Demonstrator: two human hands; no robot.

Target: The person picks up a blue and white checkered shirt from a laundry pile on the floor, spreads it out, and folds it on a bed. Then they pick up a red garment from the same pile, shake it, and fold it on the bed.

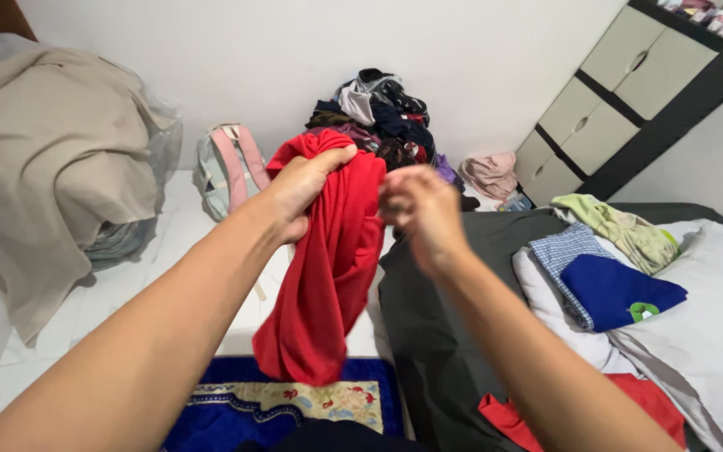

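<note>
Left hand (299, 188): fingers (334, 157) clenched tight on the top of a red cloth (328, 268), thumb on the near side. Held up in the air, between the two hands, above the floor. Hanging down in long folds, with its low end just over a blue mat (211, 410). Kind of clothing hard to tell, all bunched up.

Right hand (420, 205): blurry, so cannot tell if those fingers are gripping or loose. Close beside the red cloth's right edge, maybe touching it. Fingertips not clear at all.

Below: blue mat with a cream and red pattern, bottom part cut off by the picture edge. Something dark at the very bottom, too little showing to name.

To the right: a bed (428, 335) with a dark grey sheet. On it, a white pillow (713, 335), a dark blue folded cloth (617, 293) with a small green patch, a blue checked cloth (558, 251) partly under it, and a pale green cloth (621, 230). Another red cloth (654, 402) half hidden behind the right arm.

Behind the hands: a heap of dark clothes (382, 117) by the white wall, its lower part hidden by the red cloth. Beside it, a pink and pale green backpack (228, 167) and a pink cloth (489, 174).

Far left: a big beige cloth (52, 151) draped over something hidden. Top right: a cabinet (621, 92) with cream doors, partly cut off.
</note>
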